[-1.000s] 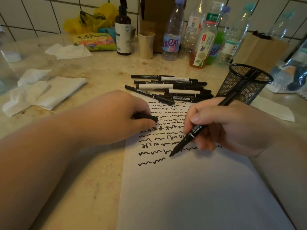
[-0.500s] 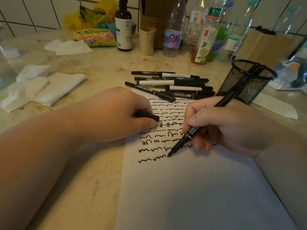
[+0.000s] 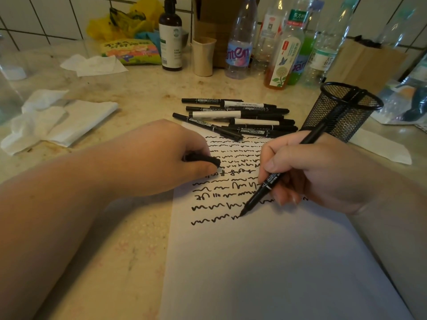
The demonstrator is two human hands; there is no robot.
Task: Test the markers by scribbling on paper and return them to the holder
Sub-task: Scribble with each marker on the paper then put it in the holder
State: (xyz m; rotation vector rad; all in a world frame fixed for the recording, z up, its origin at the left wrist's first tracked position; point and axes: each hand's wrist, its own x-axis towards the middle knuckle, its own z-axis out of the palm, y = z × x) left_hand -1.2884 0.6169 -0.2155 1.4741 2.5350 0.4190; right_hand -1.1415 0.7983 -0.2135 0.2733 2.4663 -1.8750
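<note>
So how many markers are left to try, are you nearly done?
Not nearly. The paper already has many scribble rows. The right hand is scribbling with a marker; the left hand holds its cap. A pile of markers lies outside the mesh holder.

Marker (image 3: 265, 190) tip on scribbled paper (image 3: 265, 262)

The left hand (image 3: 161, 155) closes over most of a black cap (image 3: 203, 159), so only the cap's end shows, and it also covers the left ends of several scribbled lines on the paper (image 3: 265, 262), whose near edge is cut off by the picture's bottom. The right hand (image 3: 323, 172) hides the middle of the marker (image 3: 261, 195) and the right ends of more lines. At the counter's far edge the bottles (image 3: 240, 42) lose their tops, and their small label print cannot be read.
</note>
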